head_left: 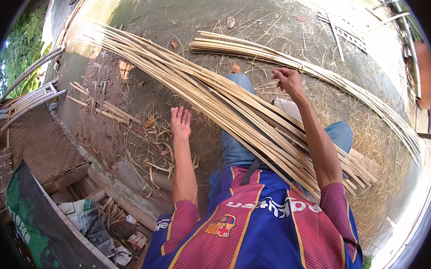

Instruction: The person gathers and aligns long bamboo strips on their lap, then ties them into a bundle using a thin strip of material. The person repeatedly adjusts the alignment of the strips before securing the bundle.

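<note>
A large bundle of long, pale bamboo strips point(193, 82) lies slantwise across my jeans-clad legs, from the far left to the near right. My left hand point(180, 121) is beside the bundle's left edge, palm up, fingers apart, with a ring on one finger and nothing in it. Beyond the bundle's right side, my right hand point(287, 79) is raised with its fingers bent in; whether a thin piece is between them is hidden. Close to that hand, a second bundle of thinner strips point(250, 49) curves along the ground to the right.
Curled shavings point(147, 143) and dry leaves litter the concrete ground. A worn woven mat point(98, 92) with short bamboo pieces point(112, 110) lies to the left. Nearer left are a dark green-marked sheet point(50, 231) and a low bamboo structure point(116, 193) holding scraps. White tubular pieces point(33, 102) stand farther left.
</note>
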Tool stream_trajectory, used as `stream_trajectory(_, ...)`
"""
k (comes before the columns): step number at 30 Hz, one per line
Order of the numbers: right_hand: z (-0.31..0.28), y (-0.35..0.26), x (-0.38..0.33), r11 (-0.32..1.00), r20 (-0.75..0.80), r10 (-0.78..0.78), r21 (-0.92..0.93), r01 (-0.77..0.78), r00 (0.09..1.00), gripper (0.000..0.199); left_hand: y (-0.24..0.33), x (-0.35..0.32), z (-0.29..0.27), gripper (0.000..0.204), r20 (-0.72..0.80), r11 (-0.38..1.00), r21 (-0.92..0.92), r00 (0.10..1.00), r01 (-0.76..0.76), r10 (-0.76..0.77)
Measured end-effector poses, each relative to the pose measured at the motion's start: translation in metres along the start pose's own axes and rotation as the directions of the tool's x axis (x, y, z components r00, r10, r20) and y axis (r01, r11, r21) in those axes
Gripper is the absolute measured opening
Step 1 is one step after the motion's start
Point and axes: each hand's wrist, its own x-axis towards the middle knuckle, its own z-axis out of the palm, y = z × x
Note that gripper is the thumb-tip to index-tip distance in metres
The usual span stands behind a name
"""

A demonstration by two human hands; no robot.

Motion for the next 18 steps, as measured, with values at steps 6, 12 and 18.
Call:
stream_trajectory(6, -0.185, 0.023, -0.006, 0.966, -0.552, -0.105, 0.143, 0.218, 0.827, 0.034, 0.008, 0.024, 0.035, 0.054, 0.034, 0.940, 0.314, 0.991, -0.133, 0.128)
stream_trajectory(12, -0.202, 0.013, -0.040, 0.955, -0.605, -0.064, 0.194, 0.225, 0.793, 0.041, -0.008, 0.035, 0.045, 0.042, 0.074, 0.973, 0.230, 0.996, 0.024, -0.042)
stream_trajectory(18, -0.123, 0.021, -0.048, 0.896, -0.372, -0.207, -0.444, 0.022, 0.905, 0.067, -0.033, 0.008, 0.025, 0.064, 0.193, 0.765, 0.609, 0.975, -0.209, 0.113)
